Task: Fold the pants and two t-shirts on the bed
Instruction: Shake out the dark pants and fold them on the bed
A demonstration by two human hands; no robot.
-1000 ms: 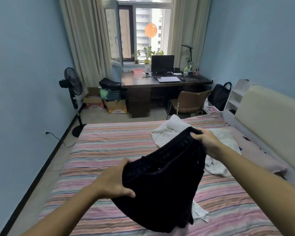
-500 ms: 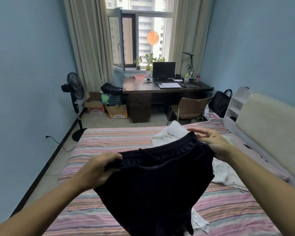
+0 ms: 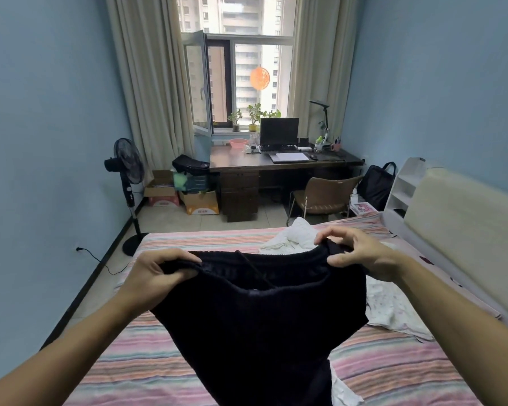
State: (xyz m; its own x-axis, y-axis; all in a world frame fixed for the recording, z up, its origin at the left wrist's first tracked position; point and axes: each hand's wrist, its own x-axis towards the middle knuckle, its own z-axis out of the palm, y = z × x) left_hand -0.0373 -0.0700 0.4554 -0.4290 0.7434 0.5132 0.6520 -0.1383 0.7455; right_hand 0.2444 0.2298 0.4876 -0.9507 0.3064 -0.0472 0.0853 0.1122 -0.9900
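— What was the person holding at that moment?

— A pair of black pants point(image 3: 255, 323), lifted above the striped bed point(image 3: 147, 373) by the waistband. The left hand point(image 3: 156, 276) had the left end of the band pinched between thumb and curled fingers. The right hand point(image 3: 361, 256) pinched the right end between thumb and forefinger, with the other fingers lifted and fanned out a little above the cloth.

— Was the waistband pulled tight?

— Not quite. It sagged slightly between the two hands, and a thin drawstring point(image 3: 254, 269) hung down inside the opening. The rest of the pants dropped out of the bottom of the view.

— And the t-shirts?

— A crumpled heap of white cloth point(image 3: 294, 235) lay on the bed behind the pants, near the far edge. More pale fabric point(image 3: 390, 309) spread out to the right, under the right forearm, and it seemed to carry a faint small print. Another white scrap point(image 3: 342, 391) showed at the bottom beside the pants. I could not tell where one shirt ended and the other began.

— Any writing you could read?

— Very little. A cardboard box point(image 3: 201, 202) on the floor by the desk point(image 3: 276, 164) had a small mark and characters on its front, too small to read. A pink and white box point(image 3: 162, 197) beside it near the standing fan point(image 3: 128, 162) was just as unclear. The dark monitor point(image 3: 279, 131) on the desk showed nothing.
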